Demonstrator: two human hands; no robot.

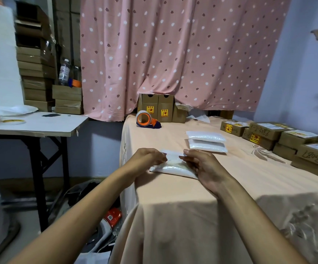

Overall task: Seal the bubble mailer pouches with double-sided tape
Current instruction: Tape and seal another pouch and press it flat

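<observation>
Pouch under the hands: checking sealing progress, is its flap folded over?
Seemingly folded over: left hand and right hand hold the flap against the pouch. Sealed: cannot tell.

Two pouches (206, 139) lie behind near pouch (173, 168) (rightward).

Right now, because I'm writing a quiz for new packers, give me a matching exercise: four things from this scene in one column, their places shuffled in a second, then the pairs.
Things
1. held pouch
2. stacked pouches
3. tape dispenser
4. water bottle

Places
A. on cardboard boxes left of the curtain
B. far end of the table, before upright boxes
C. near table edge, pinched by left hand and right hand
D. mid-table, beyond the right hand

Pairs: 1-C, 2-D, 3-B, 4-A
</observation>
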